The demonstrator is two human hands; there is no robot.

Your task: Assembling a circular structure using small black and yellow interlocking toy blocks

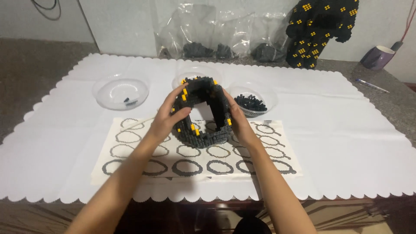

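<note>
A black ring-shaped model of small building bricks with yellow studs (203,93) stands upright on a printed instruction sheet (268,162). My left hand (167,117) grips its left side, thumb hooked into the opening. My right hand (239,123) presses against its right side. Both hands hold the model between them.
Three clear plastic bowls sit behind: one at left (120,90) with a few black pieces, one behind the model (196,73), one at right (255,99) with black bricks. Plastic bags (208,34), a finished black-and-yellow brick piece (318,30), a purple mug (377,56) and a pen (371,85) lie farther back.
</note>
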